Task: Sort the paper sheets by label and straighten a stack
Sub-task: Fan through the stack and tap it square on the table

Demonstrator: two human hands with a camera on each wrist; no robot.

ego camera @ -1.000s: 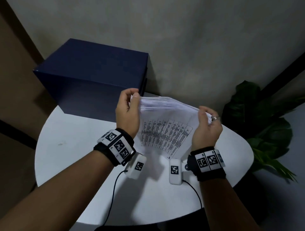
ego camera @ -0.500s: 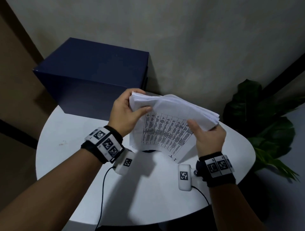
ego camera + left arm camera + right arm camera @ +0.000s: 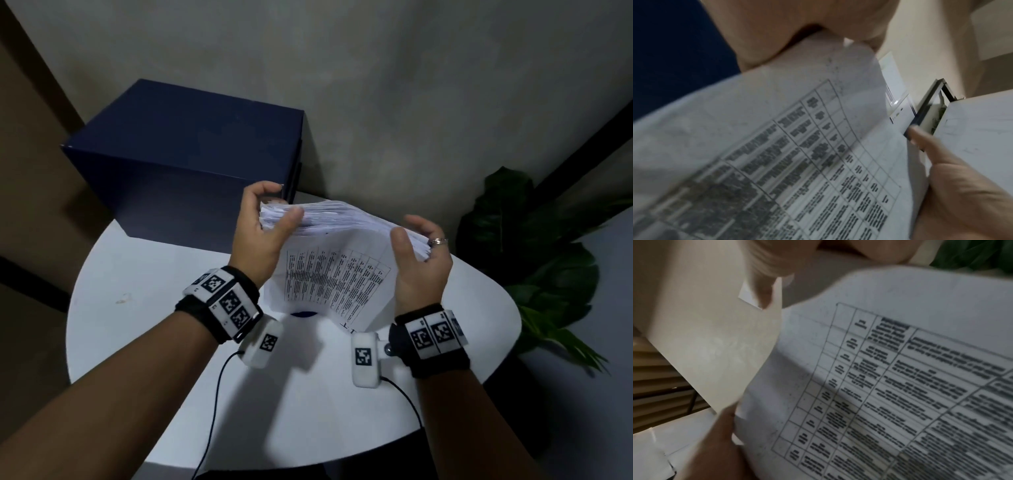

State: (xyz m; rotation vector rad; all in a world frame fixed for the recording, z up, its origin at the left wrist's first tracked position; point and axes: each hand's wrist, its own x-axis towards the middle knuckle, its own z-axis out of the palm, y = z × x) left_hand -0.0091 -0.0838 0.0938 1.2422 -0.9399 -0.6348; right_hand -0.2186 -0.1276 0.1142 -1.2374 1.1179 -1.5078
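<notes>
A thick stack of white paper sheets (image 3: 335,267) stands on its long edge over the round white table (image 3: 137,308), its front sheet printed with a table of text. My left hand (image 3: 263,222) grips the stack's left end, thumb on the front and fingers curled over the top. My right hand (image 3: 418,246) holds the right end, thumb upright in front and ringed fingers behind. The sheet edges along the top are uneven. The left wrist view shows the printed sheet (image 3: 777,146) close up, and so does the right wrist view (image 3: 890,378).
A dark blue box (image 3: 191,164) stands at the table's back left, close behind my left hand. A leafy green plant (image 3: 534,246) is off the table's right side. A small dark blue object (image 3: 303,313) shows under the stack's lower edge.
The stack has tipped more upright and level. My right hand has shifted from under the lower right corner to cup the right end; my left thumb has slid along the front.
</notes>
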